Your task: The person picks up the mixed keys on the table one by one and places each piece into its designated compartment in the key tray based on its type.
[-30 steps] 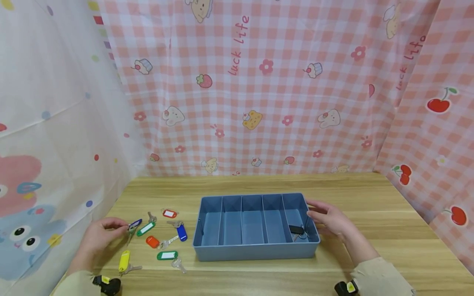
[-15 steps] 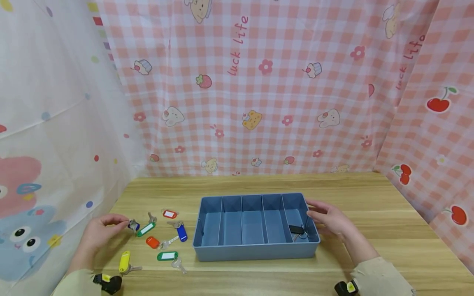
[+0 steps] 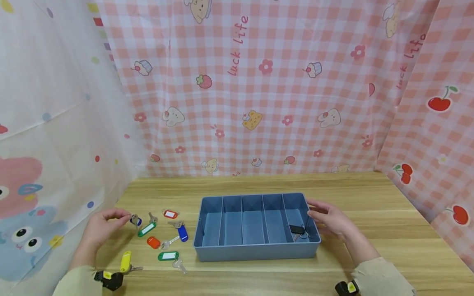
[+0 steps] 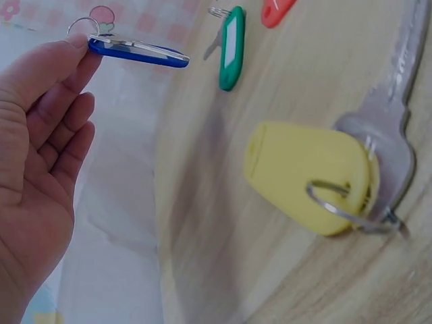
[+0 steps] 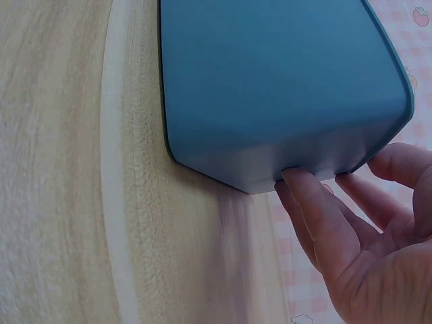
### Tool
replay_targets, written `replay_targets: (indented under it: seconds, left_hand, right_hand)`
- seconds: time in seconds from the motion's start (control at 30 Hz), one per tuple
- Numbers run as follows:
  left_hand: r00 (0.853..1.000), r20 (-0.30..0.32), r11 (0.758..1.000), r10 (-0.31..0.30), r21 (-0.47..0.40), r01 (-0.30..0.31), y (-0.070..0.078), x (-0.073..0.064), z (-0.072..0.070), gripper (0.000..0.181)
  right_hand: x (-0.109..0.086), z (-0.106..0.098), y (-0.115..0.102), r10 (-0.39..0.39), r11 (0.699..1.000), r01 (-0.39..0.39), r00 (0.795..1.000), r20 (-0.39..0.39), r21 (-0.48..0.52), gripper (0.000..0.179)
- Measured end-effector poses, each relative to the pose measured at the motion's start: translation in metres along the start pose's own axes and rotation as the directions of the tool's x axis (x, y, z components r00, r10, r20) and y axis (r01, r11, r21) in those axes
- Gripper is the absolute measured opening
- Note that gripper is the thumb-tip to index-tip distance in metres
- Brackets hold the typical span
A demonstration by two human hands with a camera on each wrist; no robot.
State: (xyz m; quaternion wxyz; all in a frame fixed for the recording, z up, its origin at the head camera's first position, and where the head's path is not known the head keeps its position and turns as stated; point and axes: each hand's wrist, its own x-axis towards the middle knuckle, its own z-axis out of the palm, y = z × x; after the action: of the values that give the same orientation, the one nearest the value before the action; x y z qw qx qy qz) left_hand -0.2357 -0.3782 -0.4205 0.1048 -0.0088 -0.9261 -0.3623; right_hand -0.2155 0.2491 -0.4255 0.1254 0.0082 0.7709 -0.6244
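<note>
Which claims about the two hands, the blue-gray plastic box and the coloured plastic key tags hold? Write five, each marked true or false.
1. The left hand holds a rounded blue plastic key tag. True.
2. The right hand touches the blue-gray rectangular plastic box. True.
3. The box has three compartments. False: it has five.
4. An oblong black plastic key tag lies in the box's rightmost compartment. True.
5. Every key tag lies inside the box. False: a rounded yellow plastic key tag lies on the wooden table.
</note>
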Motion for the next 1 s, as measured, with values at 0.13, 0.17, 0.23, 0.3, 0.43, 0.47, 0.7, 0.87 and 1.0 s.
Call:
replay_targets:
  seconds: [0.13, 0.17, 0.23, 0.3, 0.43, 0.47, 0.7, 0.87, 1.0]
  left_hand:
    - [1.0, 0.01, 1.0, -0.005, -0.013, 0.005, 0.005, 0.001, -0.001, 0.033]
    - [1.0, 0.014, 1.0, -0.005, -0.014, 0.005, 0.005, 0.001, -0.001, 0.033]
    - [1.0, 0.017, 1.0, -0.001, -0.015, 0.002, 0.006, 0.002, -0.001, 0.033]
    - [1.0, 0.012, 1.0, 0.009, -0.014, -0.009, 0.008, 0.003, -0.001, 0.032]
    - [1.0, 0.009, 1.0, 0.019, -0.011, -0.018, 0.013, 0.003, 0.0, 0.033]
    - [1.0, 0.009, 1.0, 0.021, -0.008, -0.021, 0.014, 0.003, 0.001, 0.033]
    - [0.996, -0.013, 0.997, 0.083, 0.005, -0.083, 0.024, 0.007, 0.006, 0.026]
    - [0.994, -0.007, 0.994, 0.107, 0.02, -0.107, 0.033, 0.008, 0.009, 0.023]
    - [0.991, 0.006, 0.991, 0.131, 0.009, -0.131, 0.041, 0.009, 0.011, 0.022]
  right_hand:
    - [0.0, 0.0, -0.001, 0.005, 1.0, -0.005, 1.0, -0.006, -0.007, 0.057]
    - [0.0, 0.001, -0.001, 0.006, 1.0, -0.006, 1.0, -0.007, -0.008, 0.057]
    - [-0.001, 0.001, -0.001, 0.008, 1.0, -0.008, 1.0, -0.011, -0.011, 0.057]
    - [-0.001, 0.001, -0.001, 0.009, 1.0, -0.009, 1.0, -0.013, -0.016, 0.057]
    - [0.0, 0.001, -0.001, 0.007, 1.0, -0.008, 1.0, -0.014, -0.02, 0.056]
    - [0.0, 0.001, 0.0, 0.007, 1.0, -0.007, 1.0, -0.013, -0.021, 0.056]
    - [0.0, 0.0, 0.0, 0.005, 1.0, -0.005, 1.0, -0.011, -0.026, 0.056]
    - [-0.001, 0.001, 0.0, 0.001, 1.0, -0.001, 1.0, -0.011, -0.024, 0.056]
    - [-0.001, 0.0, 0.0, -0.006, 1.0, 0.006, 1.0, -0.006, -0.023, 0.056]
